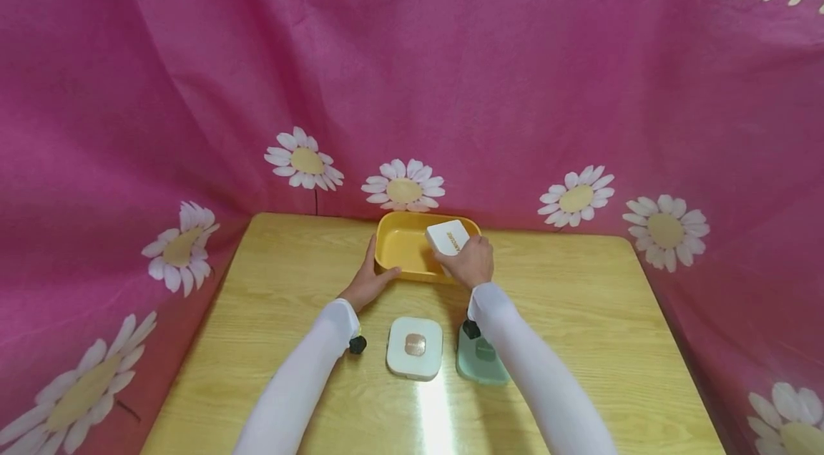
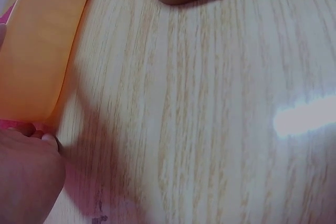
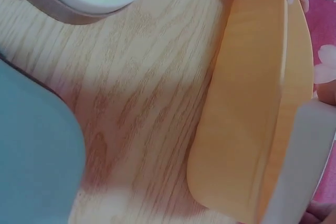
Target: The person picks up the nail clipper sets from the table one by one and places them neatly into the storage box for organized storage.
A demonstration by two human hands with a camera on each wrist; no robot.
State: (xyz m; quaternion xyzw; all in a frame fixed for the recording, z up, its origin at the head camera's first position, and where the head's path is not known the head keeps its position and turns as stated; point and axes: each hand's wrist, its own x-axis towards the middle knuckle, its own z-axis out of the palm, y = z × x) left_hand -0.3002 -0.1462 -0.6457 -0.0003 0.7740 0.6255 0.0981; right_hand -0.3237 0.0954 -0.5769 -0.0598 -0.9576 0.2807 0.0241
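A yellow open tub (image 1: 402, 244) stands at the table's back edge. My left hand (image 1: 367, 283) holds its left front corner, thumb against the front wall and fingers along the end; in the left wrist view the hand (image 2: 29, 174) is at the end of the orange-looking tub (image 2: 44, 51). With my right hand (image 1: 472, 262) I grip a small white box (image 1: 447, 235) with gold lettering. The box is tilted over the right part of the tub. In the right wrist view, the white box (image 3: 304, 156) overlaps the tub's rim (image 3: 283, 61).
A white rounded-square case (image 1: 415, 362) with a brownish square on top lies in front of the tub. To its right is a green case (image 1: 483, 368), partly hidden by my right sleeve. Pink daisy-printed cloth (image 1: 489, 83) hangs behind the wooden table (image 1: 270, 340).
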